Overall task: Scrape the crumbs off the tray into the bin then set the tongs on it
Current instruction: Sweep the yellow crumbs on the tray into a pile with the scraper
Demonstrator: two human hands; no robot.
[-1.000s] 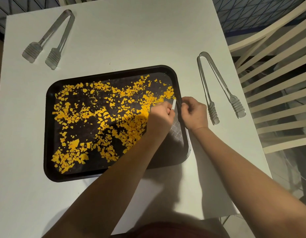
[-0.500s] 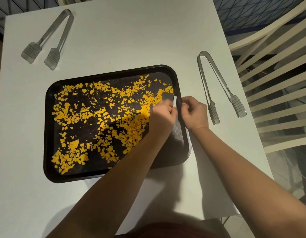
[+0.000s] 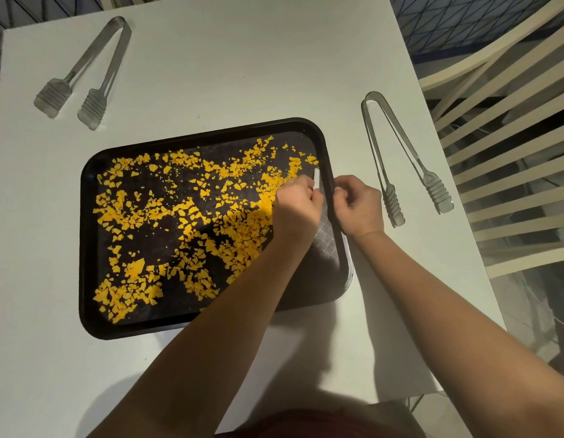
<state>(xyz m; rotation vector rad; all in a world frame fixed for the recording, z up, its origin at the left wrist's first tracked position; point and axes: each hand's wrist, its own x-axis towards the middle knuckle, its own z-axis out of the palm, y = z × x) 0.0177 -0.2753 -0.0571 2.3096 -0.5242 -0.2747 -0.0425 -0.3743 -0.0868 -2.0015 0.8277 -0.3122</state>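
Observation:
A black tray [image 3: 84, 248] lies on the white table, strewn with yellow crumbs [image 3: 186, 222]. My left hand [image 3: 298, 207] is inside the tray by its right rim, fingers closed on a small white scraper [image 3: 317, 178] that stands upright against the tray floor. My right hand [image 3: 358, 205] pinches the tray's right rim from outside. One pair of clear tongs [image 3: 404, 159] lies on the table just right of the tray. A second pair of tongs [image 3: 84, 71] lies at the far left corner. No bin is in view.
The white table [image 3: 242, 64] ends close to the right, where cream slatted chairs [image 3: 511, 153] stand beside it. My forearms cross the table's near edge and cover the tray's near right corner.
My left hand with the scraper has shifted slightly within the tray by the right rim. My right hand stays on the rim. The tray and both tongs have not moved.

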